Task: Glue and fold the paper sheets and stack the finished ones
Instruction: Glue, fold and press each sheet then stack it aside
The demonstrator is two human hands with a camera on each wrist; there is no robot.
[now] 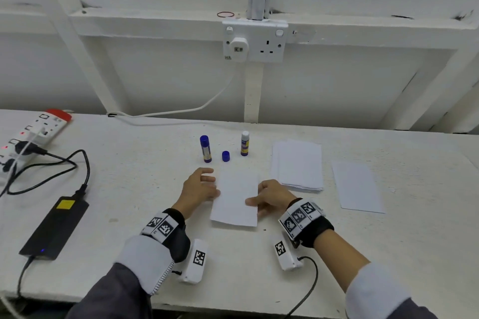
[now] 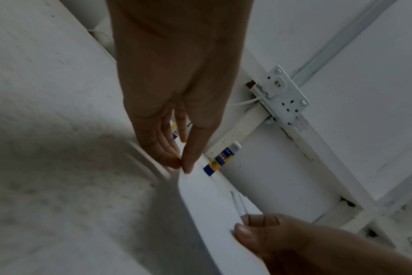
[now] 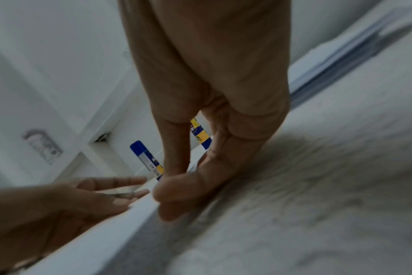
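Observation:
A white paper sheet (image 1: 234,202) (image 2: 212,214) (image 3: 94,232) is held lengthwise between both hands, just above the table's middle. My left hand (image 1: 211,176) (image 2: 182,166) pinches its left edge between thumb and fingertips. My right hand (image 1: 255,204) (image 3: 174,188) grips the right edge, thumb on top and fingers beneath. Behind the sheet stand a capped blue glue stick (image 1: 205,149), a loose blue cap (image 1: 226,156) and an uncapped glue stick (image 1: 245,143). A stack of paper sheets (image 1: 298,166) lies to the right. One folded sheet (image 1: 357,186) lies alone further right.
A power strip (image 1: 33,132) and a black power adapter (image 1: 55,225) with cables lie on the white table (image 1: 129,189) at the left. A wall socket (image 1: 255,41) with a plugged charger sits on the white wall behind.

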